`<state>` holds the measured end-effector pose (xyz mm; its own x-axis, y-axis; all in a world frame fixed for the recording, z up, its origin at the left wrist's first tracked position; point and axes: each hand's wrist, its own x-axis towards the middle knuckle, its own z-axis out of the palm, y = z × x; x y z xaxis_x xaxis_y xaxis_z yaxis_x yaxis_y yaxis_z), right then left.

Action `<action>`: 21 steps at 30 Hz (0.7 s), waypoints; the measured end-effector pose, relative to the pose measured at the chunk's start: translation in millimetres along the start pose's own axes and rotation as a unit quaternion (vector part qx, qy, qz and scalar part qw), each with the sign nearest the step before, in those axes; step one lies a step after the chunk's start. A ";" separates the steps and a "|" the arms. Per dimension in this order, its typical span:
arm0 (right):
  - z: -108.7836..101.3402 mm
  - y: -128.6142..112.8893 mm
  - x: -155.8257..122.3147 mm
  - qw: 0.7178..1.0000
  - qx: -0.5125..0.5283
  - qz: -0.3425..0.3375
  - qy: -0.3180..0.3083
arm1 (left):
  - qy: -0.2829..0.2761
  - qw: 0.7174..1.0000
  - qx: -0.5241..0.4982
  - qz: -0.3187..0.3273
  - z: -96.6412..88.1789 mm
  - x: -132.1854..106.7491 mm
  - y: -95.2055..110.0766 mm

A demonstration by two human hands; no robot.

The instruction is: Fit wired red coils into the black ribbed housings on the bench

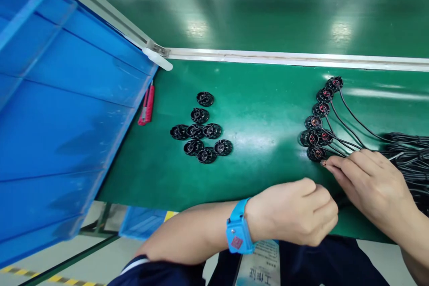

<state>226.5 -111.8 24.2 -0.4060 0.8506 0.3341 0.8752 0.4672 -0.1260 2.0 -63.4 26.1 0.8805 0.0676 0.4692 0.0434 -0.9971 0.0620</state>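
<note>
My right hand [377, 183] is closed in a pinch on a cable end [323, 163] with a small coppery tip, just below the nearest of several wired round black parts [317, 153]. These parts stand in a slanting row, with red or copper wires in their middles and black cables [355, 123] running right. Nearer my body, my left hand [295, 212] is curled with its fingers pressed together. Whatever they may hold is hidden. A blue wrist strap [239, 228] sits on the left wrist. Several round black parts without cables [196, 131] lie in a loose group further left.
A large blue bin [67, 98] stands along the left side, with a red utility knife [146, 105] beside it. A white rail [268, 57] crosses behind the green worktop [261, 98]. Bundled black cables [412, 154] lie at the right.
</note>
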 end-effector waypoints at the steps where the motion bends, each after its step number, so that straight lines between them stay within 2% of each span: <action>1: -1.3 -0.3 0.3 1.000 0.001 0.001 0.003 | 0.014 1.000 0.000 0.012 1.5 -0.3 2.0; 4: -5.8 0.1 0.8 1.000 0.014 0.008 0.011 | 0.039 0.999 0.011 0.005 6.7 -0.4 0.6; 7: -10.1 1.3 0.5 0.999 0.028 0.017 0.022 | 0.033 0.998 0.034 -0.030 8.6 0.3 -9.8; 9: -12.5 1.7 0.6 0.999 0.028 0.025 0.027 | 0.003 0.997 0.043 -0.065 5.3 -0.8 -20.1; 12: -15.6 0.0 1.7 0.999 0.033 0.032 0.028 | -0.077 0.986 0.022 -0.145 -7.5 -6.7 -37.3; 15: -18.4 -3.5 1.6 0.998 0.048 0.020 0.029 | -0.101 0.970 -0.086 -0.203 -22.9 -14.3 -50.2; 18: -17.8 -5.5 -2.8 0.997 0.079 -0.009 -0.016 | -0.115 0.956 -0.215 -0.161 -28.7 -16.6 -51.4; 21: -11.6 -4.1 -8.8 0.994 0.070 -0.043 -0.070 | -0.173 0.946 -0.250 -0.108 -21.2 -13.5 -43.7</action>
<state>229.6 -124.0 32.6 -0.5194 0.8267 0.2164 0.7942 0.5604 -0.2350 -21.9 -20.0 35.7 0.9822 0.1667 0.0861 0.0879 -0.8140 0.5741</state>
